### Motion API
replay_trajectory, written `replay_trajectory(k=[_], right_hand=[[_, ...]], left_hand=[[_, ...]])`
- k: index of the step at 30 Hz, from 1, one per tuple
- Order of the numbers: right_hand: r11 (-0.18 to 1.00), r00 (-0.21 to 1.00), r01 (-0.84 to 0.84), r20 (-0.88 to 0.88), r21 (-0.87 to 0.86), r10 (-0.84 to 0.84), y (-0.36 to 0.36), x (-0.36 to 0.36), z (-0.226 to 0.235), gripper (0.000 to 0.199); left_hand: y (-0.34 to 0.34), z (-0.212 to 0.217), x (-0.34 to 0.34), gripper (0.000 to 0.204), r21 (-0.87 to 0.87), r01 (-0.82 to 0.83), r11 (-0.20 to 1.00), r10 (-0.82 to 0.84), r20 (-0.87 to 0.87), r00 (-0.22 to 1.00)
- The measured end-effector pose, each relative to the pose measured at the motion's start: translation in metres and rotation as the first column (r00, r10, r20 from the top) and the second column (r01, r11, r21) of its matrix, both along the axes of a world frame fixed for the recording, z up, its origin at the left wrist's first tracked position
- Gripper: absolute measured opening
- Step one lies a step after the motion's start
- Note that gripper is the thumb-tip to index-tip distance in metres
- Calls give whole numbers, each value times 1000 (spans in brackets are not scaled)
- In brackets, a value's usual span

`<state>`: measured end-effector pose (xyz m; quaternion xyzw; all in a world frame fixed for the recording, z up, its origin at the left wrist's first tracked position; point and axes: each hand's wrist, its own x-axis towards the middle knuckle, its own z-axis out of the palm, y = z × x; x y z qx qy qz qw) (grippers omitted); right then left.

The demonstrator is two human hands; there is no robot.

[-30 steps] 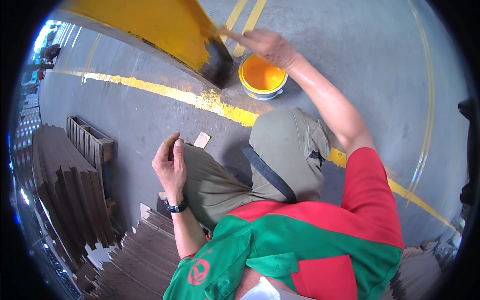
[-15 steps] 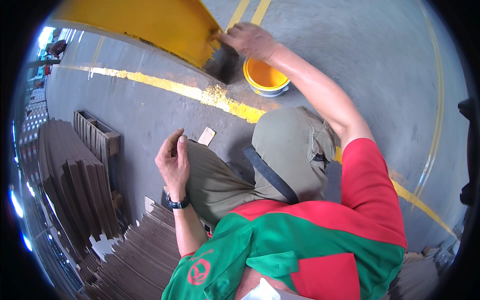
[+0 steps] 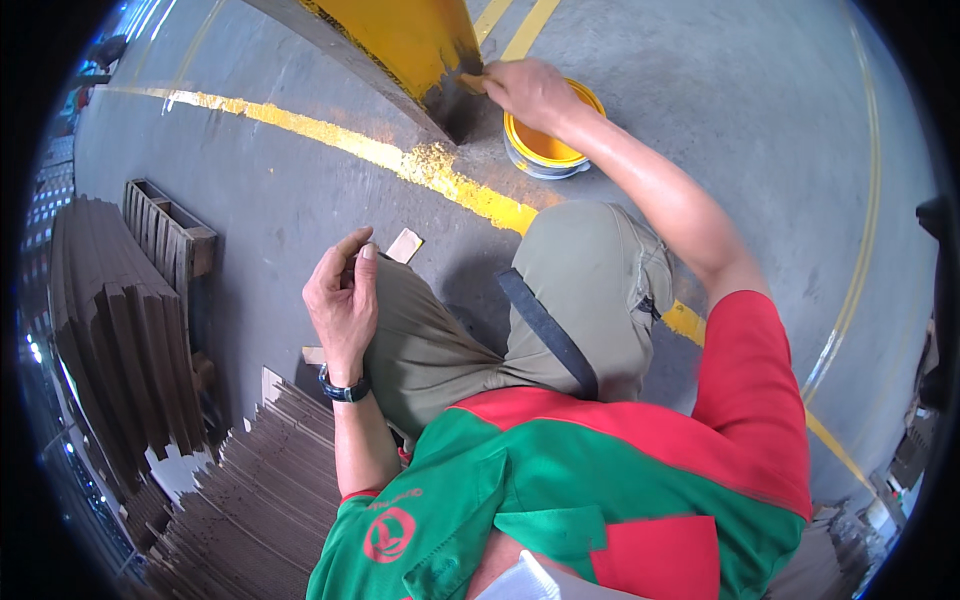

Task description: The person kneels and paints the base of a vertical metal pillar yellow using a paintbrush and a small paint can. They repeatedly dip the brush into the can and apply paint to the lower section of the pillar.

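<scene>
My right hand, arm stretched forward, is closed on a paintbrush, mostly hidden by my fingers. Its yellowish end meets the lower part of a yellow column, where the surface turns dark and bare. Just beneath my right wrist stands a round paint bucket with a yellow rim and orange-yellow paint inside; my forearm covers part of it. My left hand, a dark watch on its wrist, rests by my left knee. Its fingers are loosely bent, thumb apart from the index finger, and nothing shows in it.
A worn yellow line crosses the grey floor below the column. Stacks of brown sheets lie close on my left, beside a wooden pallet. A small flat light piece lies past my left knee.
My right hand with the brush has shifted slightly right and down in the picture. The view has moved, so the column and bucket also sit further right. My left hand keeps its pose.
</scene>
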<state>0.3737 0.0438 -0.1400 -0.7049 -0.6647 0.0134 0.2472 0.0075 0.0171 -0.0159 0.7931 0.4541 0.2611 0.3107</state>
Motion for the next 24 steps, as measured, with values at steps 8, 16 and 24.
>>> replay_trajectory(k=[8, 16, 24], right_hand=[[798, 554, 160, -616, -582, -560, 45, -32, 13, 27], [951, 269, 232, -926, -204, -265, -1, 9, 64, 30], [815, 638, 346, -520, -465, -568, 43, -26, 18, 35]], left_hand=[[2, -5, -2, 22, -9, 21, 1000, -21, 23, 1000], [10, -5, 2, 24, -158, -49, 986, 52, 16, 999], [10, -7, 16, 23, -109, -20, 994, 20, 7, 1000]])
